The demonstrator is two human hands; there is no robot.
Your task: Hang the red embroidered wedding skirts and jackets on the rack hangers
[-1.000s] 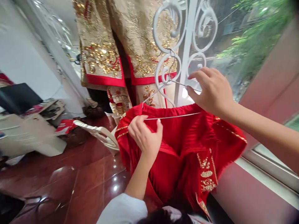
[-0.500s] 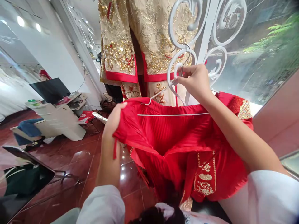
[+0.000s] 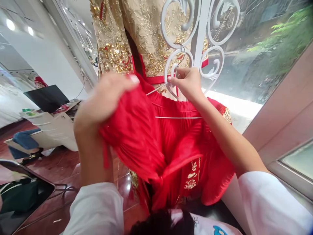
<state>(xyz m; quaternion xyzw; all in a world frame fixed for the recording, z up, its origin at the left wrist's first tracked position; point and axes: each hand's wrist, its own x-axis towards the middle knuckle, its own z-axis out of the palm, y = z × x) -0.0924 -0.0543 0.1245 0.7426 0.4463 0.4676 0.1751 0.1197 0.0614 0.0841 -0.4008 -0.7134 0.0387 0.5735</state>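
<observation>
A red pleated garment (image 3: 171, 147) with gold embroidery hangs over a thin white wire hanger (image 3: 178, 117). My left hand (image 3: 102, 98) is closed on the garment's left edge and holds it raised near the camera. My right hand (image 3: 187, 81) pinches the hanger's neck just below its hook, which is caught on a white scrolled metal stand (image 3: 198, 39). Behind the stand hangs a gold sequinned robe (image 3: 127, 42) with red trim.
A large window (image 3: 264, 55) is at the right, above a pinkish ledge. At the left stand a white desk (image 3: 52, 129) with a dark monitor (image 3: 46, 98), a blue-cushioned seat and a dark chair (image 3: 22, 192) on the glossy red tile floor.
My left hand has lifted the garment's left edge up and toward the camera. My right hand has moved left along the hanger to its neck, by the stand.
</observation>
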